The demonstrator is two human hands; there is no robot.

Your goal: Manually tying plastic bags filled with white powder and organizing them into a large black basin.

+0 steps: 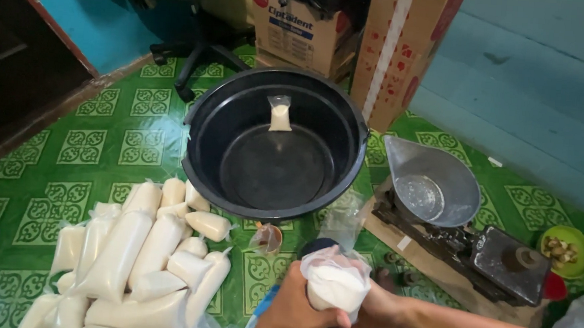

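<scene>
Both hands, left and right, clasp one white-filled bag. One bag in black tub; pile uncountable. Two brown boxes behind.

A clear plastic bag of white powder is clasped between the left hand and the right hand, its crumpled open top rising above the fingers. To the left, a heap of filled, sealed bags of the same white powder lies on the green patterned floor, long and pillow-shaped, stacked over one another. One small filled bag leans against the inner wall of the black basin. Behind the basin stand two cardboard boxes: a squat brown one with dark printing, and just right of it a taller one with red markings and a pale tape strip.
</scene>
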